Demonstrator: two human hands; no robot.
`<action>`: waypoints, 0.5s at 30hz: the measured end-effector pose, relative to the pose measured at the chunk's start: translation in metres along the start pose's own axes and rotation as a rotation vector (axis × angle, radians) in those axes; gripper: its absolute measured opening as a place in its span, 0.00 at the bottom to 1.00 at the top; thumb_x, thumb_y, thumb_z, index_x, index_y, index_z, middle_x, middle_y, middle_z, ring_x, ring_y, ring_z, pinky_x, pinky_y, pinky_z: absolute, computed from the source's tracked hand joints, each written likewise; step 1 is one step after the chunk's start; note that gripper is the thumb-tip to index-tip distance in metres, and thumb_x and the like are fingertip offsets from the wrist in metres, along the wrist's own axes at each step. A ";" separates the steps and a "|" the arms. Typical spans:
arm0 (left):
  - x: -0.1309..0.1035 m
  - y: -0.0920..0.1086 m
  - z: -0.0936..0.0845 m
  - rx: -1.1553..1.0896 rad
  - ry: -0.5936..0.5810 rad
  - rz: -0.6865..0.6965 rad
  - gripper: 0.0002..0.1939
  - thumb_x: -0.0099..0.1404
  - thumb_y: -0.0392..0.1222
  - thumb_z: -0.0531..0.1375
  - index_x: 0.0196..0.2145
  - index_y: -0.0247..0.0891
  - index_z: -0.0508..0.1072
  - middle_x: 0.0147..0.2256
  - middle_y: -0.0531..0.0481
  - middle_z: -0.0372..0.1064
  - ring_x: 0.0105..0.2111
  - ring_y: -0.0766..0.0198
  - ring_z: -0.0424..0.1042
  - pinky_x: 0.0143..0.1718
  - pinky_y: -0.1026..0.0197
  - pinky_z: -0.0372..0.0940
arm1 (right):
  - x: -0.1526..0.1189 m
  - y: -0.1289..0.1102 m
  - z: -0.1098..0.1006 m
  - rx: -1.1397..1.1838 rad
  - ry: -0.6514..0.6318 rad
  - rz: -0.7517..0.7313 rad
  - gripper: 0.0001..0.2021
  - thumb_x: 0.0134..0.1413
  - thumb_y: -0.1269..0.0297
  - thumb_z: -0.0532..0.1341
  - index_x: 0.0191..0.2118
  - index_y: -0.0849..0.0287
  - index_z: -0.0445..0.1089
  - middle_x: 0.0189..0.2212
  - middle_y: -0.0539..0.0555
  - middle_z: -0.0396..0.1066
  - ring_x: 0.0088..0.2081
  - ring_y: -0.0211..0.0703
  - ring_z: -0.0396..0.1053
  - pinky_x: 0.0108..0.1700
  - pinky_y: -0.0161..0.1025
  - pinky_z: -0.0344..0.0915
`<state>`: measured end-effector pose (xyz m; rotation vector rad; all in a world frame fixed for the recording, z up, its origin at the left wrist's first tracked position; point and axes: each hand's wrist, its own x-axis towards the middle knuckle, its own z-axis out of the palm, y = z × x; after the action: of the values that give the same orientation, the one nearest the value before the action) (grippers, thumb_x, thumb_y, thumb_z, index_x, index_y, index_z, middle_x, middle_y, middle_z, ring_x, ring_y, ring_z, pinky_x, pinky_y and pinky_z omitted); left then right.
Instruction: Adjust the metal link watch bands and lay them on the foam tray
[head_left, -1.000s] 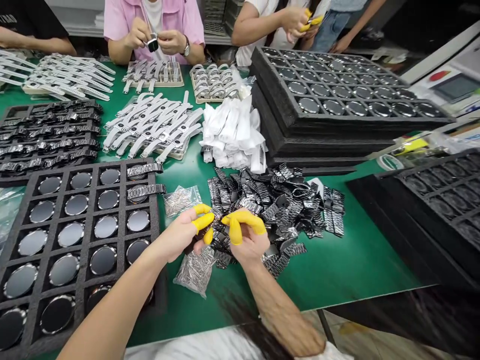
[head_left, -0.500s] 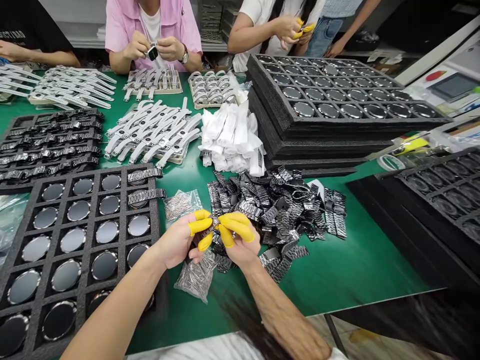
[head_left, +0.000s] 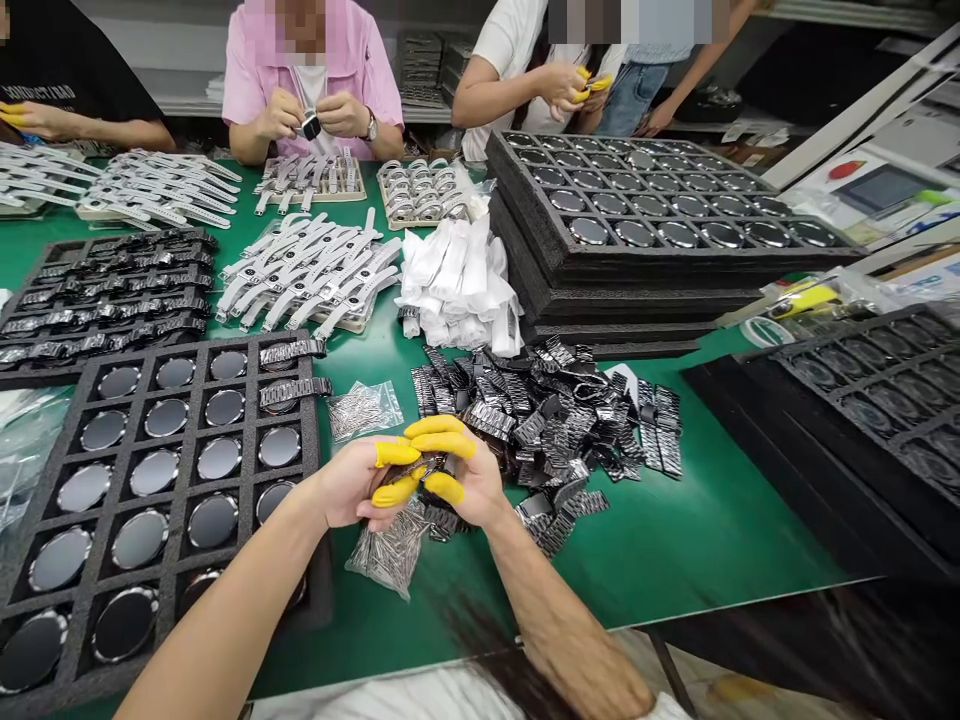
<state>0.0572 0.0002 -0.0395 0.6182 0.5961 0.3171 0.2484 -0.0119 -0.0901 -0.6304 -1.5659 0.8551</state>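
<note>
My left hand (head_left: 371, 484) and my right hand (head_left: 459, 470), with yellow covers on some fingers, meet above the green table (head_left: 645, 560). Both are closed on a small dark watch part (head_left: 429, 468), mostly hidden by the fingers. Just beyond my right hand lies a heap of black metal link straps (head_left: 555, 400). Two clear bags of thin metal pins lie near my left hand, one behind it (head_left: 364, 410) and one below (head_left: 386, 550). At the left, a black foam tray (head_left: 193, 450) holds round watch faces, two with black straps at its right column.
Stacked foam trays of watch faces (head_left: 570, 262) stand at the back right, another tray (head_left: 862, 380) at the far right. White wrapped pieces (head_left: 457, 285) and white-strapped watches (head_left: 307, 270) lie farther back. Several people work across the table.
The fingers of my right hand have shifted, now curled over the top of the part, and my left fingers have closed in beside them. The camera view has tilted slightly upward.
</note>
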 end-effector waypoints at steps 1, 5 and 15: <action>0.000 0.001 0.002 0.024 -0.010 -0.007 0.13 0.70 0.52 0.57 0.38 0.39 0.67 0.14 0.62 0.55 0.09 0.71 0.45 0.13 0.66 0.56 | 0.000 0.000 0.001 0.003 -0.008 0.004 0.14 0.65 0.50 0.68 0.51 0.48 0.80 0.46 0.58 0.80 0.47 0.50 0.77 0.44 0.47 0.76; -0.011 0.015 0.018 0.389 0.083 0.119 0.15 0.71 0.53 0.53 0.41 0.38 0.69 0.20 0.56 0.63 0.16 0.66 0.59 0.23 0.61 0.65 | -0.002 -0.004 0.004 0.061 0.079 0.045 0.08 0.64 0.52 0.68 0.43 0.48 0.81 0.43 0.56 0.81 0.46 0.51 0.77 0.50 0.51 0.75; -0.088 0.037 0.014 2.072 1.097 -0.428 0.15 0.72 0.35 0.53 0.44 0.30 0.79 0.47 0.29 0.75 0.51 0.36 0.73 0.46 0.39 0.69 | 0.008 -0.020 -0.004 0.606 0.474 0.447 0.15 0.59 0.47 0.72 0.40 0.49 0.70 0.31 0.44 0.76 0.24 0.37 0.71 0.26 0.36 0.71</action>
<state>-0.0076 -0.0166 0.0298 2.2755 2.0933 -0.6242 0.2520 -0.0171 -0.0692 -0.6770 -0.6865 1.3280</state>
